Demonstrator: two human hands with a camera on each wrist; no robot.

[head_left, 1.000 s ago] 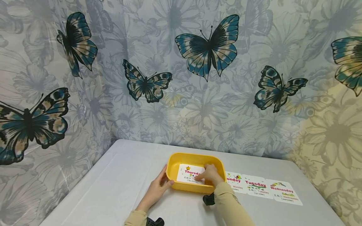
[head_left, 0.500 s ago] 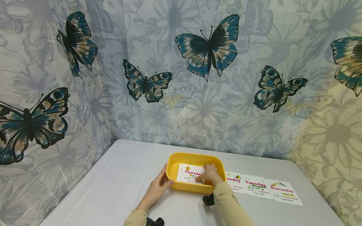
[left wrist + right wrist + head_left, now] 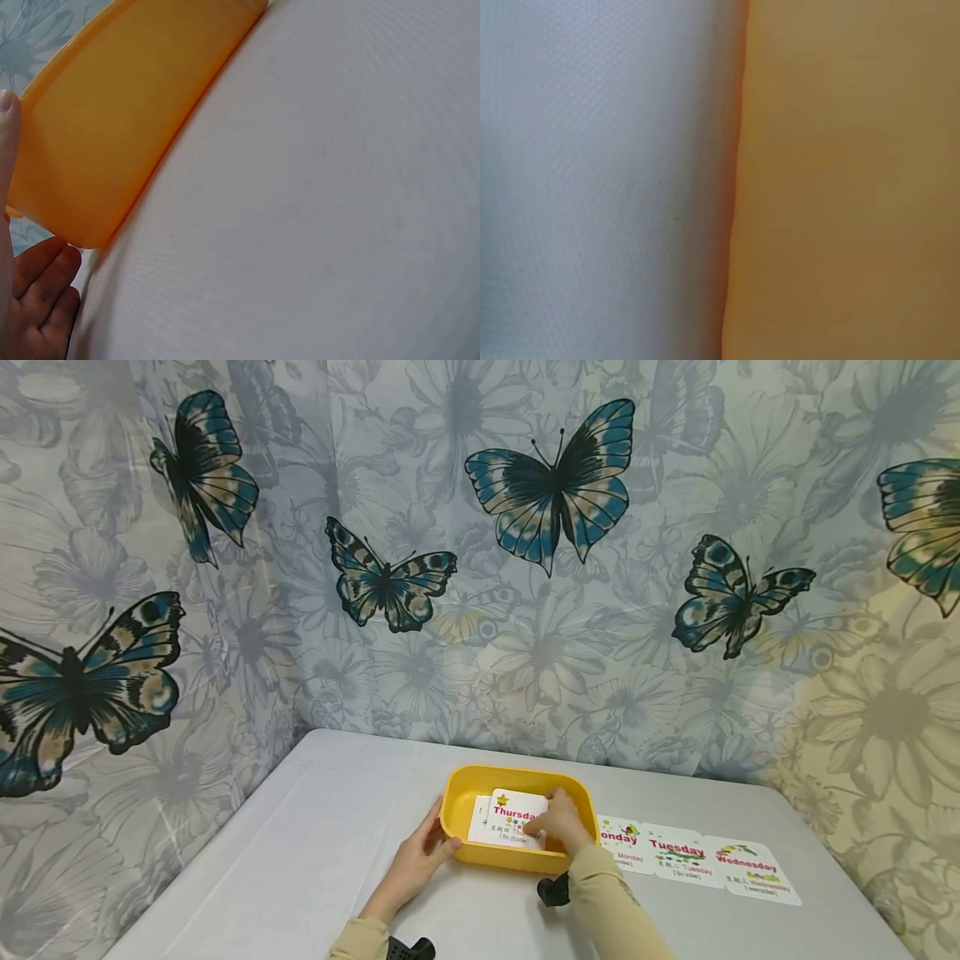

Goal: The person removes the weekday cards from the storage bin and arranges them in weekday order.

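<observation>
A yellow plastic box (image 3: 517, 858) stands on the white table. My left hand (image 3: 417, 857) grips its near left corner, thumb by the front rim and fingers along the left end; the left wrist view shows the fingers (image 3: 51, 281) low against the box (image 3: 127, 127). Inside the box my right hand (image 3: 558, 822) holds a white Thursday card (image 3: 510, 827), thumb over its right side. The other fingers are partly hidden. Beneath that card another white card (image 3: 478, 820) peeks out on the left. The right wrist view has only the box's wall (image 3: 847, 180) and the tablecloth.
Right of the box, a Monday card (image 3: 628, 852), a Tuesday card (image 3: 681, 856) and a Wednesday card (image 3: 753, 870) lie in a row, the first partly covered by the box and arm. A butterfly-patterned cloth (image 3: 420, 677) hangs behind the table (image 3: 285, 860).
The Thursday card has slid right and lifted slightly with my right hand, baring the left edge of a card underneath. My left hand and the box have stayed in place.
</observation>
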